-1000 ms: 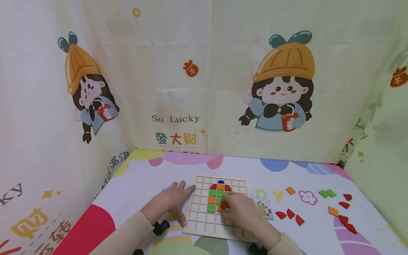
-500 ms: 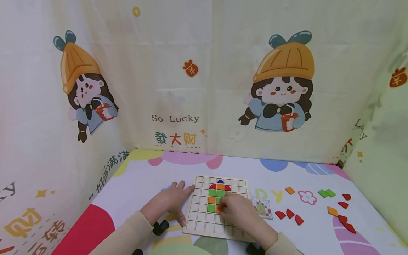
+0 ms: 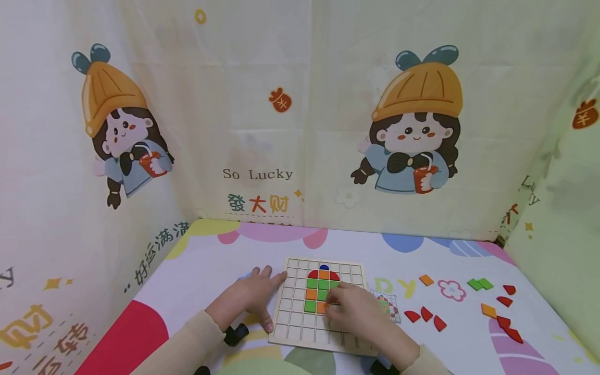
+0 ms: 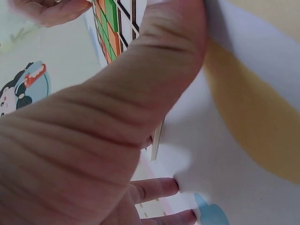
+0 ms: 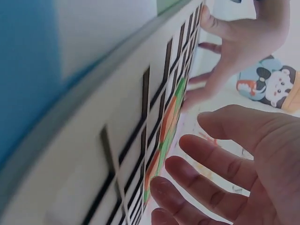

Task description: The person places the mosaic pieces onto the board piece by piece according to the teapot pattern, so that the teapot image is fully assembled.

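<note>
A light wooden grid board (image 3: 290,333) lies on the table. Coloured tiles form a figure in its middle columns: a blue piece (image 3: 324,267) on top, red rounded pieces (image 3: 312,274) below, then green and orange squares. One orange square (image 3: 321,308) sits in its cell beside the fingertips of my right hand (image 3: 358,307). In the right wrist view that hand's fingers (image 5: 211,152) are loosely bent, the thumb apart from them, with nothing between. My left hand (image 3: 253,294) is spread along the board's left edge, thumb at its lower corner and fingers at the upper part.
A small pattern card (image 3: 392,308) lies right of the board, partly behind my right hand. Farther right are scattered red pieces (image 3: 412,316), orange squares (image 3: 489,311) and green tiles (image 3: 486,284). Printed cloth walls (image 3: 262,130) enclose the table's back and sides.
The orange square, earlier held in my right fingers, now lies flat in the board's cell. The right fingers have let go and shifted slightly right. My left hand stays put.
</note>
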Available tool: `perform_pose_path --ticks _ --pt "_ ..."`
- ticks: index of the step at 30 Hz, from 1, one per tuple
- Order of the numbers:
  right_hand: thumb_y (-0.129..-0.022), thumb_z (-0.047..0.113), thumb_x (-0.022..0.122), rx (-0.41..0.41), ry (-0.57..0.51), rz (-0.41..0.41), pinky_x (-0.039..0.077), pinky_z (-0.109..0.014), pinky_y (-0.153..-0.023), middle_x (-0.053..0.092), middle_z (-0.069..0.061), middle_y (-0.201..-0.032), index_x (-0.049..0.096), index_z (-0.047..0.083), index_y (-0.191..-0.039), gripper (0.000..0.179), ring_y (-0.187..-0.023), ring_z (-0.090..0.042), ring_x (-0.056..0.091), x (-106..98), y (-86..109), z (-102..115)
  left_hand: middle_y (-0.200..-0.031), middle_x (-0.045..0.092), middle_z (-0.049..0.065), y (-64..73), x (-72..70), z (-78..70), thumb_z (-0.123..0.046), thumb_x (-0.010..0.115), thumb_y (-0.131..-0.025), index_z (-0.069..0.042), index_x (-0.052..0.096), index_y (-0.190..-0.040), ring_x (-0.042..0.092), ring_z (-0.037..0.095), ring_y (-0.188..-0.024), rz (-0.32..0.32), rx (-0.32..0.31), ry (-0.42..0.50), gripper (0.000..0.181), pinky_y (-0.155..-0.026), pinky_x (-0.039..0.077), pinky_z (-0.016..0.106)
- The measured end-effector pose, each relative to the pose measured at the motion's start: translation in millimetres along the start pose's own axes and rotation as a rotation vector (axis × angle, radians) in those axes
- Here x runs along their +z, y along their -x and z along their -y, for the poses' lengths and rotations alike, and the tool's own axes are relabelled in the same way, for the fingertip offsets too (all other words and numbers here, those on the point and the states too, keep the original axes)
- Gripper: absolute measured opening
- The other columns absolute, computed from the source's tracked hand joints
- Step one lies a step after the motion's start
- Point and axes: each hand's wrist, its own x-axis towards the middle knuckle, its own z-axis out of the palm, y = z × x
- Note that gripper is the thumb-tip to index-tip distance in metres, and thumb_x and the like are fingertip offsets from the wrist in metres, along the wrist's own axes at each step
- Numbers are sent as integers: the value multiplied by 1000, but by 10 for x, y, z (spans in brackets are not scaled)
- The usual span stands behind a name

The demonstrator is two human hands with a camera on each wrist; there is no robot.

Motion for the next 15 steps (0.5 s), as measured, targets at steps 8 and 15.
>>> perform_pose_path --ticks 8,15 --pt "-84 24 83 142 59 1 51 -28 -64 66 11 -87 75 23 -87 9 -74 -7 56 -206 153 -223 -163 34 21 -4 10 -5 -58 97 -49 -26 36 -161 37 48 -143 4 -3 6 132 -95 49 72" --pt "-85 22 81 189 106 -33 45 -28 -59 62 14 -86 72 25 -86 9 -69 -6 50 -405 383 -605 -164 33 21 -2 10 1 -57 97 -49 -27 35 -161 34 49 -146 16 -16 28 132 -97 47 73"
